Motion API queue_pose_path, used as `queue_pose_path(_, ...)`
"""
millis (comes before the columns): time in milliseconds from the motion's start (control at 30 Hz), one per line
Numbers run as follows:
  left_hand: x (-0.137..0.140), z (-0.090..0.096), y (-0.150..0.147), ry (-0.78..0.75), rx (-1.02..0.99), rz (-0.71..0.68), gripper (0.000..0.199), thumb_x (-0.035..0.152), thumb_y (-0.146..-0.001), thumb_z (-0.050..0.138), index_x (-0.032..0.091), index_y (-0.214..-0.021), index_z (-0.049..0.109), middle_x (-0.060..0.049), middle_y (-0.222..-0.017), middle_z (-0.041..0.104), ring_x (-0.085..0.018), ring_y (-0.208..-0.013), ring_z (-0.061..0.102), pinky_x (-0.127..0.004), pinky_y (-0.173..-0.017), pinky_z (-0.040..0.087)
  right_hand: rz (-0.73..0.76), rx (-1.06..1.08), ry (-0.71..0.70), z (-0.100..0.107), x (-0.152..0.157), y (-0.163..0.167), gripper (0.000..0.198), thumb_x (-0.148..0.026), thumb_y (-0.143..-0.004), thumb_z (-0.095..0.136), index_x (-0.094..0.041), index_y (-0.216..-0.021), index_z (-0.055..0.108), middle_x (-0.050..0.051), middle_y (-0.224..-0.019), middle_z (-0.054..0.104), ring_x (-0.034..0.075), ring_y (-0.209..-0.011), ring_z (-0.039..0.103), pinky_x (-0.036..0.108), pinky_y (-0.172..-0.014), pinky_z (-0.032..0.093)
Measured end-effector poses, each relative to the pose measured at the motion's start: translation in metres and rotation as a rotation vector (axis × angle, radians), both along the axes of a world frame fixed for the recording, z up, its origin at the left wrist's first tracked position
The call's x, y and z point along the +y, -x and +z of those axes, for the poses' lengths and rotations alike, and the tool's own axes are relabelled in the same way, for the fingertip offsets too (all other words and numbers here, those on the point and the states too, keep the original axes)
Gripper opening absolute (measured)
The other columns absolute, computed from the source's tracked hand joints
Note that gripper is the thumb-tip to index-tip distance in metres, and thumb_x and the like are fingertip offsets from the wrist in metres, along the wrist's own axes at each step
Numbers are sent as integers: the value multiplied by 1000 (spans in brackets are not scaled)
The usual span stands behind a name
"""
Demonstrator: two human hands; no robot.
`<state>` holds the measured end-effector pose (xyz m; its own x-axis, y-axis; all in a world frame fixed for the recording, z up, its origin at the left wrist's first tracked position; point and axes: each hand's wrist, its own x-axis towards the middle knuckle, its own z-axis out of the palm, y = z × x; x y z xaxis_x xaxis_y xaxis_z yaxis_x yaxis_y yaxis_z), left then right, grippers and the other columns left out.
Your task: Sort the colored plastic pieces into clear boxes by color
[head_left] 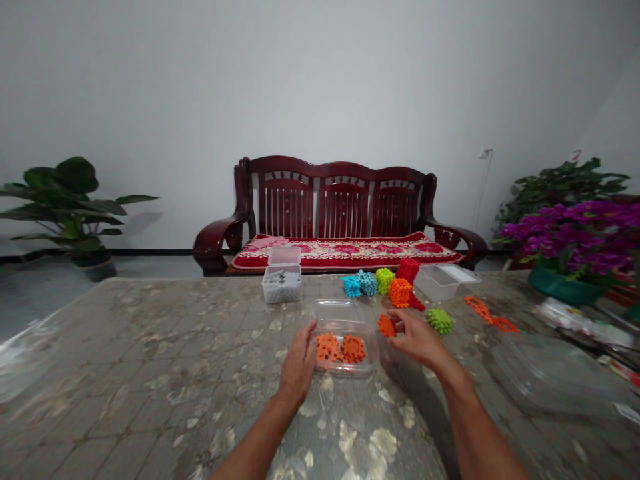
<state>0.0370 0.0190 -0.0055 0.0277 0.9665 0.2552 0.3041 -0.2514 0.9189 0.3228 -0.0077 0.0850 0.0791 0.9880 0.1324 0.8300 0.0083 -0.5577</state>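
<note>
My left hand (300, 357) rests against the left side of a clear plastic container (371, 360), its fingers stretched along the wall. Inside the container lie orange gear-shaped pieces (353, 349). To the right of the container, my right hand (415, 337) pinches an orange toothed piece (386, 325) between thumb and fingers, a little above the table. Behind that hand stand an orange block of gear pieces (401, 293), a red block (408, 270) and a yellow-green one (385, 281). A green gear stack (441, 321) sits just right of my right hand.
Blue gear stacks (367, 283) and an open white box (282, 291) of grey pieces stand at the back. Further right are an open clear box (437, 283), orange strips (479, 309), clear lids (550, 373) and a flower pot (566, 285). A wooden bench (345, 200) stands beyond the table.
</note>
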Motion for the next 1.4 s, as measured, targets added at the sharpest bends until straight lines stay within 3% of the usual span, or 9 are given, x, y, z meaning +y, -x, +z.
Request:
queue_pose_path(167, 0, 1, -1, 0, 5, -8, 47, 31, -97, 41, 13, -136, 60, -17, -142, 63, -29, -133, 58, -54, -119, 39, 223, -35, -48, 23, -5, 41, 55, -17, -70, 66, -18, -125, 70, 10, -119, 71, 24, -99, 68, 32, -89, 51)
queue_pose_path(367, -1, 2, -1, 0, -9, -9, 46, 30, -98, 42, 15, -137, 59, -15, -142, 64, -28, -133, 58, -52, -119, 40, 395, -35, 33, 13, -2, 64, 46, -11, -67, 68, -19, -111, 77, 8, -107, 75, 26, -100, 68, 32, -90, 50)
queue_pose_path(567, 0, 1, -1, -16, -5, -1, 45, 31, -98, 42, 15, -136, 60, -15, -141, 64, -28, -133, 59, -52, -118, 41, 323, 40, -62, 6, 0, 53, 39, -15, -82, 60, -19, -117, 76, 11, -118, 76, 27, -113, 66, 40, -102, 48)
queue_pose_path(733, 1, -1, -1, -13, 0, 14, 46, 33, -98, 42, 15, -135, 61, -15, -141, 64, -28, -133, 59, -52, -119, 40, 428, 58, -54, -5, -3, 59, 31, -18, -84, 58, -23, -105, 80, 7, -106, 79, 25, -108, 68, 40, -101, 49)
queue_pose_path(800, 1, -1, -1, -18, 0, 19, 46, 35, -98, 42, 15, -135, 61, -14, -141, 65, -29, -132, 59, -52, -118, 41, 304, 165, -114, -16, 3, 54, 32, -17, -84, 56, -22, -105, 79, 7, -108, 79, 23, -107, 69, 39, -101, 50)
queue_pose_path(900, 1, 0, 1, -17, 1, 38, 45, 34, -98, 42, 17, -135, 62, -14, -140, 66, -28, -132, 60, -51, -117, 43, -92, 297, -231, -37, 17, 32, 35, -21, -85, 53, -19, -112, 75, 9, -115, 78, 22, -109, 71, 36, -101, 53)
queue_pose_path(1033, 2, 1, 4, -10, 5, 116, 45, 34, -97, 43, 17, -134, 61, -14, -139, 66, -29, -133, 60, -51, -118, 43, -431, 268, -203, -64, 29, -3, 44, -21, -84, 50, -12, -124, 67, 14, -119, 76, 23, -108, 72, 35, -98, 54)
queue_pose_path(1167, 3, 2, 5, 7, 14, 177, 46, 34, -97, 42, 15, -135, 60, -16, -142, 64, -31, -134, 58, -54, -118, 41, -538, 188, -161, -78, 34, -19, 54, -16, -82, 52, -12, -136, 58, 16, -127, 72, 25, -113, 70, 35, -99, 52)
queue_pose_path(1400, 5, -2, 6, 15, 19, 193, 45, 35, -97, 42, 17, -135, 60, -14, -140, 65, -30, -132, 60, -52, -116, 44, -604, 24, -87, -72, 49, -29, 49, -4, -82, 50, -17, -127, 64, 11, -128, 72, 25, -123, 64, 31, -103, 45)
